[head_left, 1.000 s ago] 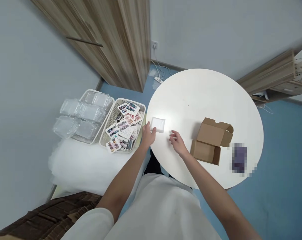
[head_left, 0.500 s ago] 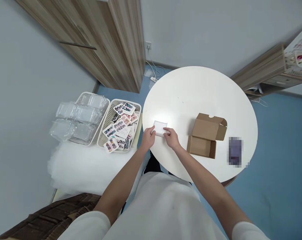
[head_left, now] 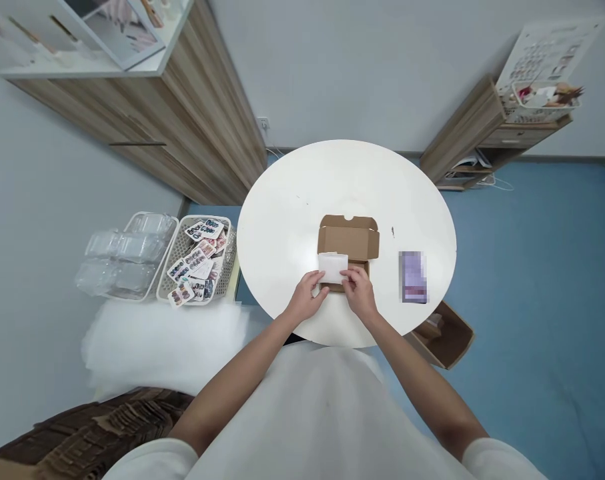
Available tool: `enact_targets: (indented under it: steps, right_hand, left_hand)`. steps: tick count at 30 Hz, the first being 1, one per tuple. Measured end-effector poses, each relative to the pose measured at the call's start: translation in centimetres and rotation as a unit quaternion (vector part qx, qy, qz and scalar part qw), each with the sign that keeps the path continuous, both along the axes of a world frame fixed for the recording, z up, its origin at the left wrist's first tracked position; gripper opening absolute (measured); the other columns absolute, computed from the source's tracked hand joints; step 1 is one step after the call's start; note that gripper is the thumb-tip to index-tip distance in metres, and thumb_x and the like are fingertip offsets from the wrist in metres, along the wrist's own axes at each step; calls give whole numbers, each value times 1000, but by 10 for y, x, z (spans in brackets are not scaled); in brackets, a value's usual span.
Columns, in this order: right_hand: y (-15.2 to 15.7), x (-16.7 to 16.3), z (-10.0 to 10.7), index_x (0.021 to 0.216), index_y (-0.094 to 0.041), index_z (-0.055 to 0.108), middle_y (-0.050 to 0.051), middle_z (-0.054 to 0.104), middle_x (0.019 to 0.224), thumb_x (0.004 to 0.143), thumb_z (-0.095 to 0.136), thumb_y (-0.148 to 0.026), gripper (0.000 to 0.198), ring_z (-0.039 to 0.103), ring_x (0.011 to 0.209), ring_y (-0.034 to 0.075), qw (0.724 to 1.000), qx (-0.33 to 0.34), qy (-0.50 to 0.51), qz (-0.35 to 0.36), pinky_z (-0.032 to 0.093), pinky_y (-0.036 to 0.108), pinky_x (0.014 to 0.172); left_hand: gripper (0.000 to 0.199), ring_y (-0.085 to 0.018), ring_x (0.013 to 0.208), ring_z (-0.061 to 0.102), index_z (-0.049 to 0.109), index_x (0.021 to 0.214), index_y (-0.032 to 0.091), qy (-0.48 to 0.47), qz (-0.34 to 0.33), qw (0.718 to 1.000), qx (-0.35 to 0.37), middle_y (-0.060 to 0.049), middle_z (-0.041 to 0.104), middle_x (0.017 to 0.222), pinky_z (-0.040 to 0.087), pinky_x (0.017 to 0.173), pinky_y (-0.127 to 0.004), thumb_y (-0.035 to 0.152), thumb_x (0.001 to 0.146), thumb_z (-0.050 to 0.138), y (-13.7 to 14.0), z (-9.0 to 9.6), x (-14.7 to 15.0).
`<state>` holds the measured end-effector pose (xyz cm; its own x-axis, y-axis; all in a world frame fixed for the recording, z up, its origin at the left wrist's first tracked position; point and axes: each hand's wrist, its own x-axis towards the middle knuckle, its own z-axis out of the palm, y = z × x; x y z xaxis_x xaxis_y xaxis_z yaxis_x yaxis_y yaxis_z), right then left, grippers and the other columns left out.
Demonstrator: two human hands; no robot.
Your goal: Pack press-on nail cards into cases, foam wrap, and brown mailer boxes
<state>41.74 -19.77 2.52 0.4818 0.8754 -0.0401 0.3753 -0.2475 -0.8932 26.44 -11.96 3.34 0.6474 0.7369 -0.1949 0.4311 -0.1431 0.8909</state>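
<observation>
A flat white packet (head_left: 333,269), seemingly a soft folded wrap, is held between my two hands over the open cardboard box (head_left: 347,241). My left hand (head_left: 307,297) grips its left edge, fingertips on top and thumb lower down. At the packet's right edge, my right hand (head_left: 361,292) pinches it between thumb and fingers. The box lid is folded back away from me, and the packet hides much of the box's inside. What lies within the packet cannot be seen.
The round white table (head_left: 282,200) also bears a pixelated purple item (head_left: 413,277). Left are a basket of nail-tip cards (head_left: 197,260), a basket of clear plastic packs (head_left: 137,247) and white sheeting (head_left: 167,340). A larger carton (head_left: 445,337) stands on the floor at right.
My hands have carried the white packet rightward from the bare tabletop to over the open box. The camera view has shifted right, bringing the floor carton into sight.
</observation>
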Motion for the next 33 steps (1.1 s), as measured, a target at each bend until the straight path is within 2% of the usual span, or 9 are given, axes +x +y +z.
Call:
enact_targets:
  steps: [5, 12, 19, 22, 25, 28, 30, 32, 33]
  right_hand:
    - [-19, 27, -19, 97, -21, 58, 7, 50, 106, 78, 42, -15, 26, 55, 88, 17, 999, -43, -31, 10, 49, 34, 76]
    - [-19, 27, -32, 106, -20, 54, 6, 49, 109, 75, 41, -9, 36, 56, 86, 15, 987, -127, -73, 69, 46, 31, 78]
    - [-16, 18, -30, 108, -12, 54, 18, 40, 125, 74, 47, -9, 35, 52, 103, 26, 957, -216, -131, 142, 44, 34, 80]
    - [-17, 17, -26, 106, -10, 54, 21, 36, 130, 74, 47, -9, 33, 49, 109, 28, 960, -193, -138, 151, 43, 36, 82]
    - [-22, 29, -19, 110, -16, 53, 14, 41, 128, 78, 41, -14, 34, 48, 110, 23, 981, -102, -112, 118, 42, 36, 87]
    - [-25, 56, -14, 114, -21, 50, 9, 48, 118, 80, 42, -25, 35, 49, 106, 20, 998, -9, -57, 29, 41, 35, 89]
    - [-22, 79, -12, 117, -21, 48, 10, 50, 116, 78, 46, -37, 42, 53, 95, 20, 998, -12, 9, -53, 44, 36, 82]
    - [-13, 103, -13, 118, -20, 47, 10, 50, 118, 73, 50, -50, 53, 52, 92, 21, 984, -60, 103, -131, 44, 36, 79]
    - [-7, 113, -13, 116, -20, 49, 10, 51, 118, 73, 46, -54, 55, 52, 92, 21, 971, -89, 166, -145, 44, 35, 79]
  left_hand:
    - [42, -25, 114, 46, 52, 116, 18, 101, -52, 993, 25, -12, 45, 125, 45, 88, -37, 38, 79, 50, -14, -3, 33]
    - [49, -24, 112, 47, 48, 119, 12, 214, -83, 972, 41, -14, 48, 123, 39, 93, -35, 42, 80, 45, -19, -8, 45]
    - [44, -31, 117, 41, 55, 109, 13, 280, -135, 942, 128, -16, 52, 114, 33, 96, -43, 43, 78, 46, -26, -18, 53]
    - [43, -31, 120, 36, 53, 110, 13, 262, -118, 946, 151, -16, 46, 122, 32, 98, -43, 41, 78, 48, -29, -17, 52]
    - [42, -26, 117, 41, 51, 113, 14, 204, -88, 962, 160, -15, 43, 125, 35, 97, -40, 38, 79, 46, -22, -11, 45]
    - [43, -25, 117, 40, 48, 115, 16, 149, -9, 975, 166, -14, 45, 124, 33, 98, -39, 39, 79, 46, 0, -5, 37]
    - [46, -25, 116, 43, 46, 117, 17, 132, 64, 982, 116, -13, 46, 123, 35, 96, -40, 43, 79, 46, 21, -3, 35]
    - [51, -24, 112, 47, 42, 120, 18, 117, 142, 983, 1, -14, 45, 126, 40, 90, -38, 49, 79, 45, 42, -2, 36]
    - [52, -24, 111, 48, 42, 120, 18, 104, 165, 979, -64, -14, 46, 126, 41, 87, -37, 52, 80, 42, 52, -1, 38]
